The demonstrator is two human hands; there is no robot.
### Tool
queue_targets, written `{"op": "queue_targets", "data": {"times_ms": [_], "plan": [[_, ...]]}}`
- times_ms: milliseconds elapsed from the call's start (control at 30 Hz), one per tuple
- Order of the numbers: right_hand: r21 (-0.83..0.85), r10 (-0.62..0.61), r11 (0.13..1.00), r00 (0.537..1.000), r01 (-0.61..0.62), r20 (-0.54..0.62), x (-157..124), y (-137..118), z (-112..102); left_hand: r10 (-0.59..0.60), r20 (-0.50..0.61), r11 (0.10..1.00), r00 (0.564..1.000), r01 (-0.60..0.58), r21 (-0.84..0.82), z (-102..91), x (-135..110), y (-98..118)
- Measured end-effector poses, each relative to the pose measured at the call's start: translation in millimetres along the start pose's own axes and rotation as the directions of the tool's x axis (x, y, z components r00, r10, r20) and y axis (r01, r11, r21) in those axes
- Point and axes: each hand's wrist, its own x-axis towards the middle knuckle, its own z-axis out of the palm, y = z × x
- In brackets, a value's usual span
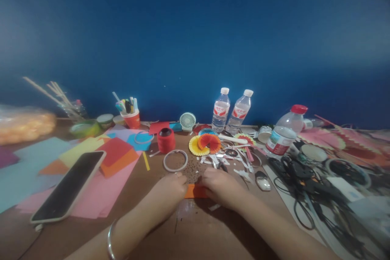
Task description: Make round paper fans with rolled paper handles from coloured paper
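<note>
My left hand (170,191) and my right hand (221,187) lie close together on the brown table (198,235). Both are closed on a small strip of orange paper (195,191) that lies flat between them, the left at its left end, the right at its right end. The fingertips are curled under and partly hidden. A silver bangle (111,239) sits on my left wrist. Just beyond the hands lie a white tape ring (175,160) and scattered white paper scraps (234,162).
Coloured paper sheets (91,170) and a phone (68,187) lie at left. A red thread spool (166,140), folded paper fans (204,144), a small fan (187,121), a red pen cup (131,118) and three water bottles (221,109) stand behind. Black cables and scissors (304,178) crowd the right.
</note>
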Motion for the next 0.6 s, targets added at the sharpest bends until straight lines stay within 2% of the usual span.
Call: {"op": "queue_targets", "data": {"times_ms": [167,333,433,600], "plan": [[-0.104,-0.011,0.995,1.0,0.01,-0.015,-1,-4,-1,-0.061,0.039,0.998,0.997,0.062,-0.017,-7.0,-7,8],[-0.096,0.026,0.995,1.0,-0.025,0.015,-9,5,-9,-0.09,0.022,0.993,0.996,0.091,-0.075,-6.7,-8,4],[-0.074,0.08,0.994,0.997,-0.08,0.0,-9,5,-9,-0.108,-0.022,0.988,0.994,0.105,-0.116,0.5,-1,-1],[0.037,0.224,0.974,0.97,-0.221,-0.097,1,0,4,-0.204,-0.079,0.95,0.976,0.179,-0.255,12.5,11,-7]]}}
